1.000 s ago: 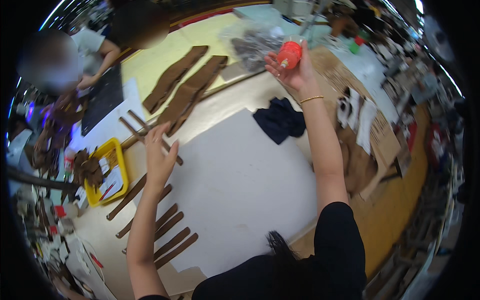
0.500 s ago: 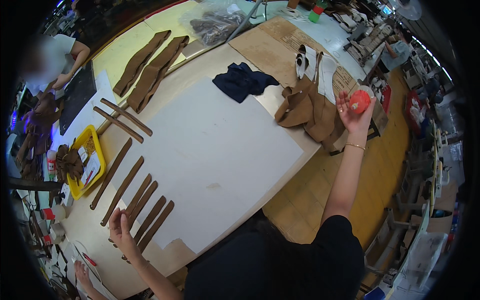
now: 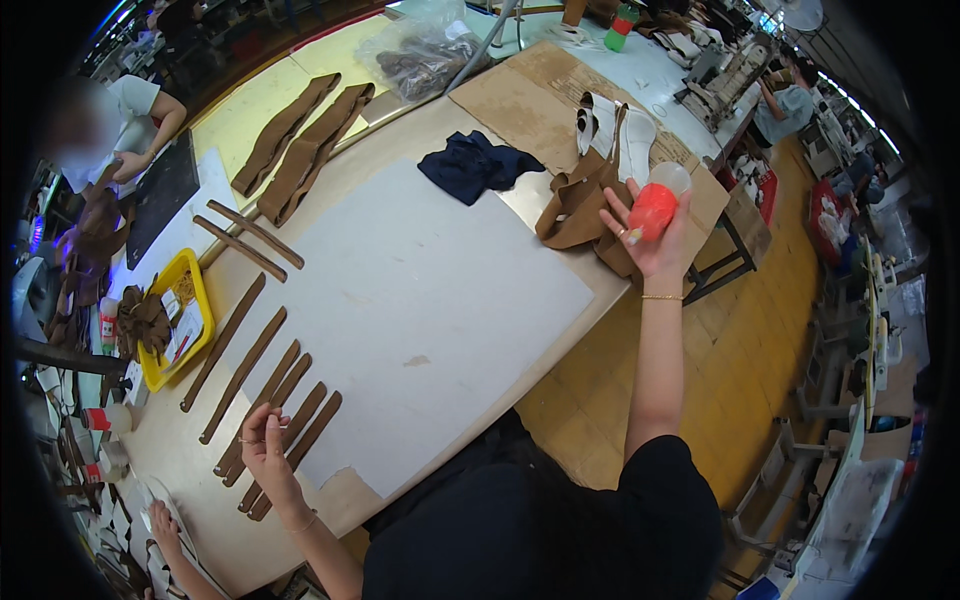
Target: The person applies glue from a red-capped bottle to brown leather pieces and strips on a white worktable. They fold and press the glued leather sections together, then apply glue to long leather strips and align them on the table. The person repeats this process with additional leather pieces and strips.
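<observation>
Head view: the right hand (image 3: 661, 258) holds a translucent, red-banded plastic bottle (image 3: 652, 211) near the right edge of the pale table (image 3: 180, 455). The left hand (image 3: 268, 455), fingers partly curled, overlaps narrow brown strips (image 3: 247, 374); grip cannot be determined. A flat white sheet (image 3: 430, 320) spans the room between.
</observation>
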The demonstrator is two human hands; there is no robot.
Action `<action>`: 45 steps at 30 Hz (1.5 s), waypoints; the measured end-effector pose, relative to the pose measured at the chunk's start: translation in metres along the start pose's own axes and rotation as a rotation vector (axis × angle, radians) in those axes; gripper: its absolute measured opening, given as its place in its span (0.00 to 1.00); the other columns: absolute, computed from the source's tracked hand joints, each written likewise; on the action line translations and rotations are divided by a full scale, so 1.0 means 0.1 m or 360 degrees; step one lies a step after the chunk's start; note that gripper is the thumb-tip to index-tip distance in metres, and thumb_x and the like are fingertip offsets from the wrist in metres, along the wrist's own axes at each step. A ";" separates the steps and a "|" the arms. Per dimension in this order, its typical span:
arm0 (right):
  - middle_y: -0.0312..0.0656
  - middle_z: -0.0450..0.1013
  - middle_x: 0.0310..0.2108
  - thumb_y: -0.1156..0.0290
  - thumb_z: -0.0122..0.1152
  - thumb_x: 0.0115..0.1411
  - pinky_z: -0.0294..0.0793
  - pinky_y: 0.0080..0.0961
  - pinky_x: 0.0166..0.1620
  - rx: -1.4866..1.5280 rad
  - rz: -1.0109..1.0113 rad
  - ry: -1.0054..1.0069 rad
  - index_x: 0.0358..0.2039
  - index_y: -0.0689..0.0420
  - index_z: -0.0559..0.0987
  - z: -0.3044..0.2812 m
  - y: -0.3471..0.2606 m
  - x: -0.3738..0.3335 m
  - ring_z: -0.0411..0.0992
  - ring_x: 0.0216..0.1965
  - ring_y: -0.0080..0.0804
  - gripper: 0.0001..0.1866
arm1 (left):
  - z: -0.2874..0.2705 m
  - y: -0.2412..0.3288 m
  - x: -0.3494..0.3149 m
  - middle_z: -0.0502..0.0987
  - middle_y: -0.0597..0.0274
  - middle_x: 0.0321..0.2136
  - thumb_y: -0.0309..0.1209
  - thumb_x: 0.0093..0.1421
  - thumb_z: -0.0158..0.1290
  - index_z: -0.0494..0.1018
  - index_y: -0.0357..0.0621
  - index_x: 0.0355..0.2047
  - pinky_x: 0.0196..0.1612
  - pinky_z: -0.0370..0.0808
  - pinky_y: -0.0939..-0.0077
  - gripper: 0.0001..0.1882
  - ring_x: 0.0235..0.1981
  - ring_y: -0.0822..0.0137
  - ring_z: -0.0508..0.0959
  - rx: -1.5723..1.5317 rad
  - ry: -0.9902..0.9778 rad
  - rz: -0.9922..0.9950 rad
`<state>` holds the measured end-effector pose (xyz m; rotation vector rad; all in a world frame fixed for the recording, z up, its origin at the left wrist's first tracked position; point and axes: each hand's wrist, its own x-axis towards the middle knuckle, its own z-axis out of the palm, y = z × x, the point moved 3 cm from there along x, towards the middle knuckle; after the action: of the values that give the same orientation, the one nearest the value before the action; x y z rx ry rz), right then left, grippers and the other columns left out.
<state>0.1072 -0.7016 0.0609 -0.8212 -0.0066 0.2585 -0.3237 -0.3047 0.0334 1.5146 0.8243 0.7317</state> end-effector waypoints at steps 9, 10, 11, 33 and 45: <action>0.60 0.54 0.61 0.34 0.45 0.58 0.62 0.45 0.61 -0.0177 -0.0253 0.0148 0.61 0.66 0.51 -0.24 0.03 0.11 0.59 0.60 0.57 0.48 | -0.20 -0.19 -0.08 0.76 0.60 0.37 0.29 0.64 0.50 0.72 0.37 0.44 0.41 0.71 0.81 0.11 0.35 0.73 0.76 0.0038 0.0157 -0.0153; 0.60 0.56 0.59 0.34 0.46 0.58 0.64 0.44 0.59 -0.0124 -0.0257 0.0153 0.59 0.67 0.53 -0.26 -0.03 0.11 0.61 0.59 0.57 0.47 | -0.21 -0.20 -0.07 0.77 0.60 0.37 0.30 0.64 0.50 0.72 0.37 0.45 0.40 0.71 0.82 0.11 0.35 0.73 0.76 0.0038 0.0149 -0.0155; 0.61 0.59 0.57 0.34 0.47 0.58 0.66 0.44 0.58 -0.0071 -0.0262 0.0159 0.57 0.68 0.55 -0.27 -0.09 0.10 0.62 0.58 0.57 0.47 | -0.20 -0.20 -0.06 0.77 0.60 0.37 0.30 0.64 0.50 0.72 0.37 0.45 0.40 0.71 0.82 0.12 0.35 0.73 0.76 0.0033 0.0140 -0.0156; 0.61 0.71 0.45 0.36 0.47 0.59 0.65 0.47 0.60 0.0385 -0.0240 0.0254 0.34 0.71 0.73 -0.58 -0.35 0.12 0.66 0.55 0.55 0.40 | -0.08 -0.18 0.02 0.77 0.61 0.37 0.30 0.64 0.50 0.72 0.38 0.45 0.41 0.69 0.82 0.12 0.35 0.73 0.76 0.0078 0.0046 -0.0147; 0.55 0.70 0.45 0.37 0.58 0.52 0.72 0.45 0.54 0.0474 -0.0093 0.0141 0.46 0.65 0.70 -0.59 -0.23 0.15 0.71 0.50 0.52 0.39 | -0.09 -0.17 -0.04 0.77 0.61 0.37 0.31 0.64 0.51 0.72 0.37 0.45 0.42 0.71 0.81 0.12 0.36 0.72 0.76 0.0058 0.0098 -0.0164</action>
<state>0.1329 -0.7561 0.0362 -0.5345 0.0892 0.1623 -0.3351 -0.3021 0.0174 1.4763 0.9593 0.6935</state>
